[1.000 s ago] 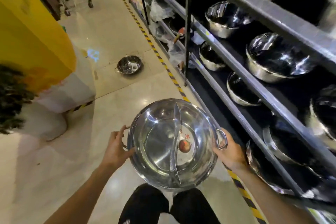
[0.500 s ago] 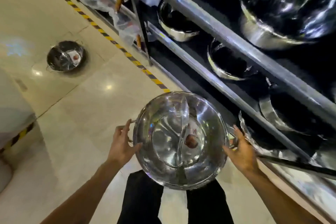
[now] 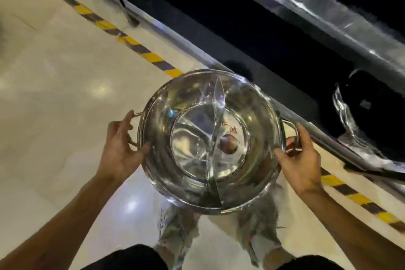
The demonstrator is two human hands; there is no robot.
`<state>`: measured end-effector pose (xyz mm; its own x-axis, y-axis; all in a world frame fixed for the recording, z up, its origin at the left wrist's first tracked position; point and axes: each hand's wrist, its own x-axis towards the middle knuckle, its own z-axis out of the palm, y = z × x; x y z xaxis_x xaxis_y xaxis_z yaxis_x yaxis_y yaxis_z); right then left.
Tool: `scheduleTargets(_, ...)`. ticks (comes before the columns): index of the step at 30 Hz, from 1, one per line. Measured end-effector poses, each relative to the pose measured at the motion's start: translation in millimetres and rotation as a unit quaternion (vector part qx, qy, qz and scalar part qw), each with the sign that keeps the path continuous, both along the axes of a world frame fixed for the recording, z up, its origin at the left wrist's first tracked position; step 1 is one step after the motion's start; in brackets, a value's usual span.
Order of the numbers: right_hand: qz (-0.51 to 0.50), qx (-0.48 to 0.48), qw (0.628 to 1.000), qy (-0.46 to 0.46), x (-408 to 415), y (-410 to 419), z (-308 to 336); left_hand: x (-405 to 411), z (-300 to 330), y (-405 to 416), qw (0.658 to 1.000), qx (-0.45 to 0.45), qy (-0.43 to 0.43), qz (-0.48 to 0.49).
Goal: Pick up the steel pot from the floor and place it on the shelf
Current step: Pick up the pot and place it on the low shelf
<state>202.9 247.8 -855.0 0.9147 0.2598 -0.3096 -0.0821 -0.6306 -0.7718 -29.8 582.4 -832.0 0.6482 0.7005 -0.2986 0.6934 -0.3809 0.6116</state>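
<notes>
Whole frame is motion-smeared, worst along the shelf [image 3: 328,19] rails at upper right. Shelf interior is near black; contents unreadable except one dark pot [image 3: 359,116] at right, outline only, rim streaked. Something shiny at the top right corner is cut by the frame edge, can't identify it. Steel pot [image 3: 210,138] hides the floor [image 3: 54,94] under it and most of the person's legs. Printed label [image 3: 230,136] inside the pot is too blurred to read. Left hand [image 3: 119,149] fingers mostly hidden behind the pot wall. Both forearms run out of the bottom edge. Hazard tape [image 3: 105,26] is smeared at top left.
</notes>
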Motion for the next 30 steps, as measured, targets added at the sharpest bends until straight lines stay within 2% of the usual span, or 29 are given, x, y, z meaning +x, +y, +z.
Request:
scheduleTargets(6, 0.008, 0.022, 0.998, -0.06, 74, 32, -64, 89, -67, 34, 0.993, 0.034, -0.098, 0.052)
scheduleTargets(10, 0.005, 0.036, 0.991, -0.131, 129, 55, -90, 152, -95, 57, 0.982, 0.067, -0.151, 0.087)
scheduleTargets(13, 0.035, 0.001, 0.98, -0.194, 172, 71, -95, 187, -111, 79, 0.978, 0.073, -0.174, 0.091)
scheduleTargets(16, 0.043, -0.052, 0.97, -0.232, 209, 84, -89, 207, -120, 98, 0.981, 0.086, -0.165, 0.053)
scheduleTargets(20, 0.081, -0.107, 0.969, -0.206, 225, 87, -84, 222, -115, 112, 0.981, 0.125, -0.146, -0.009)
scheduleTargets(23, 0.024, -0.088, 0.984, -0.154, 221, 85, -81, 230, -100, 102, 0.976, 0.132, -0.169, -0.029)
scheduleTargets(27, -0.051, -0.026, 0.988, -0.142, 215, 76, -86, 236, -95, 85, 0.974, 0.131, -0.185, -0.013)
scheduleTargets(30, -0.074, -0.023, 0.99, -0.118, 217, 67, -91, 242, -101, 79, 0.974, 0.117, -0.195, -0.004)
